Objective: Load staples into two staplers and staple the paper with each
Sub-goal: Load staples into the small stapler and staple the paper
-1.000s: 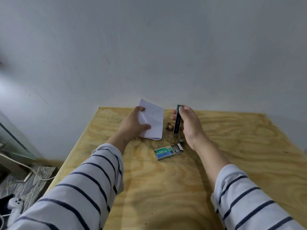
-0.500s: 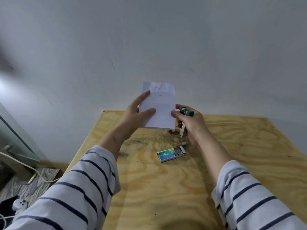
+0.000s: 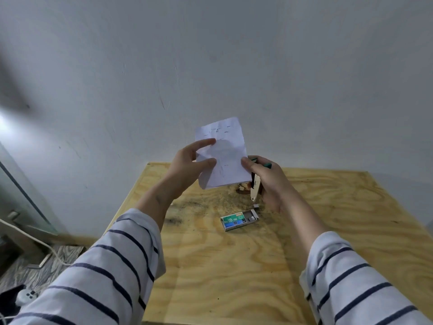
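- The left hand [image 3: 187,165] holds a small white sheet of paper [image 3: 222,153] upright above the far part of the surface, its grip pinching the sheet's left edge between thumb and fingers; short staple marks show near the paper's top.
- The right hand [image 3: 269,181] is wrapped around a small stapler with a green top and pale body [image 3: 255,186], grip closed on it, thumb touching the paper's right edge.
- The stapler meets the sheet's lower right side; its pale end points down toward the surface.
- A green-and-blue cardboard box of staples [image 3: 237,221] lies open on the light plywood surface [image 3: 234,277], near and just below the right hand.
- Both sleeves are white with dark stripes.
- A plain grey-white wall [image 3: 210,66] rises behind; a white cable [image 3: 35,242] runs over the floor at left.
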{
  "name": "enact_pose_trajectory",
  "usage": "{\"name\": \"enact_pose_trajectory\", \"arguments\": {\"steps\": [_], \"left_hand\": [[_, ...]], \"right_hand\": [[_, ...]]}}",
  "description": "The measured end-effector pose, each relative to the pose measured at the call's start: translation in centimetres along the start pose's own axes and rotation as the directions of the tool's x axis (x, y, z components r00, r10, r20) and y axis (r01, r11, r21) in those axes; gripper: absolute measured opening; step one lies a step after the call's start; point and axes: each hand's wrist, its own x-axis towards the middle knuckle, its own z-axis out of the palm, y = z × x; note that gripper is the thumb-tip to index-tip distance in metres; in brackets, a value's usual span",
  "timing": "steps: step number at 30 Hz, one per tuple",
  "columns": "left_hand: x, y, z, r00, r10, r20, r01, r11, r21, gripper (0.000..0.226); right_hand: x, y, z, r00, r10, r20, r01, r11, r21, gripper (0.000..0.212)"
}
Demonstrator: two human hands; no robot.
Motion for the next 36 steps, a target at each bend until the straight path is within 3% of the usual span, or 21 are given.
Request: {"name": "enact_pose_trajectory", "arguments": {"steps": [3, 8, 11, 12, 14, 17, 19, 21, 23, 25, 27, 30, 33, 36], "left_hand": [[-0.2, 0.3, 0.2, 0.998, 0.059, -0.004, -0.059, 0.996, 0.072, 0.040], [-0.5, 0.5, 0.0, 0.997, 0.062, -0.036, -0.061, 0.997, 0.038, 0.038], [-0.7, 0.2, 0.1, 0.994, 0.084, -0.072, -0.066, 0.971, 0.229, 0.053], [-0.6, 0.0, 0.0, 0.988, 0.118, -0.100, -0.068, 0.911, 0.407, 0.060], [-0.6, -0.2, 0.1, 0.958, 0.261, -0.119, -0.088, 0.663, 0.743, 0.070], [-0.7, 0.4, 0.8, 0.893, 0.442, 0.080, -0.277, 0.403, 0.872, 0.074], [-0.5, 0.6, 1.4, 0.887, 0.409, 0.214, -0.358, 0.317, 0.878, 0.082], [-0.5, 0.7, 1.7, 0.923, 0.289, 0.253, -0.353, 0.382, 0.854, 0.090], [-0.5, 1.0, 1.8, 0.956, 0.172, 0.238, -0.294, 0.572, 0.766, 0.088], [-0.9, 1.2, 2.0, 0.964, 0.139, 0.227, -0.257, 0.706, 0.659, 0.065], [-1.1, 1.0, 2.1, 0.967, 0.166, 0.191, -0.248, 0.766, 0.593, 0.034], [-1.4, 0.9, 1.8, 0.979, 0.149, 0.143, -0.201, 0.841, 0.503, 0.019], [-1.5, 1.2, 1.2, 0.989, 0.110, 0.099, -0.143, 0.893, 0.427, 0.016], [-1.6, 1.2, 0.6, 1.000, 0.022, 0.010, -0.023, 0.981, 0.195, 0.036]], "right_hand": [[-0.3, -0.4, 0.3, 1.000, -0.014, -0.019, 0.014, 1.000, 0.018, 0.010], [-0.3, -0.4, 0.2, 0.995, -0.048, -0.083, 0.055, 0.995, 0.083, 0.015], [-0.3, -0.3, 0.1, 0.995, -0.051, -0.091, 0.056, 0.997, 0.051, 0.019], [-0.3, -0.4, 0.2, 0.995, -0.056, -0.076, 0.058, 0.998, 0.025, 0.015], [-0.6, -0.5, 0.4, 0.996, -0.073, -0.049, 0.071, 0.997, -0.039, 0.007], [-0.8, -0.7, 0.7, 0.995, -0.095, -0.011, 0.093, 0.991, -0.092, 0.011], [-1.0, -1.1, 1.1, 0.994, -0.107, 0.025, 0.109, 0.990, -0.085, 0.011], [-1.1, -1.4, 1.5, 0.991, -0.121, 0.050, 0.122, 0.992, -0.037, 0.009], [-1.1, -1.8, 1.6, 0.990, -0.132, 0.049, 0.132, 0.991, -0.009, 0.005], [-1.1, -2.0, 1.5, 0.988, -0.147, 0.047, 0.148, 0.989, -0.023, 0.003], [-1.1, -2.1, 1.4, 0.983, -0.181, 0.023, 0.182, 0.978, -0.098, 0.003], [-1.2, -2.0, 1.3, 0.974, -0.224, -0.041, 0.213, 0.959, -0.189, 0.004], [-1.2, -1.8, 1.1, 0.975, -0.209, -0.076, 0.192, 0.964, -0.182, 0.004], [-1.1, -1.5, 0.9, 0.974, -0.183, -0.133, 0.165, 0.977, -0.134, 0.007]]}}
